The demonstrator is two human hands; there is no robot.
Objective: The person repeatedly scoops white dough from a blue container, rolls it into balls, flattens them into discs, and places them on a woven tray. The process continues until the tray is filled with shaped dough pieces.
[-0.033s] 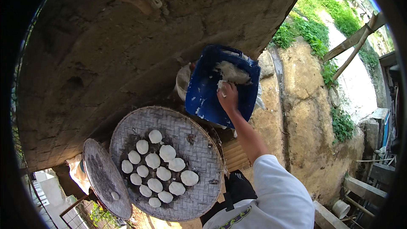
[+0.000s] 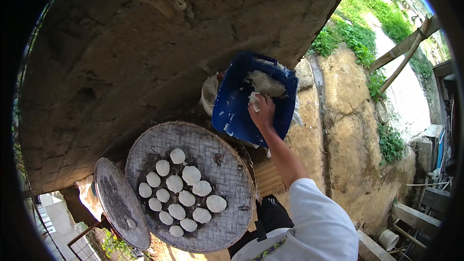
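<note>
Blue plastic forms the square tub (image 2: 237, 111), tilted on edge and smeared with white; it sits just beyond the round woven tray (image 2: 227, 179), up and to the right of it. My right hand (image 2: 262, 111) reaches into the tub, fingers curled around a lump of soft white dough (image 2: 254, 101) pinched from the larger mass of dough (image 2: 267, 84) stuck against the tub's far wall; my right forearm runs back from the tub past the tray's right rim to a white sleeve (image 2: 319, 222). My left hand is out of sight, so I cannot tell how it stands.

On the woven tray lie many white dough balls (image 2: 180, 183), set close together in rough rows on its middle and near half; some touch their neighbours. Against the tray's left rim leans a second, smaller round woven tray (image 2: 121, 203), dark and dusty, overlapping the first. Beyond the tray rises a rough grey concrete wall (image 2: 121, 67); right of the tray and tub stands a yellowish earth bank (image 2: 348, 130) with green plants (image 2: 348, 34) on top.
</note>
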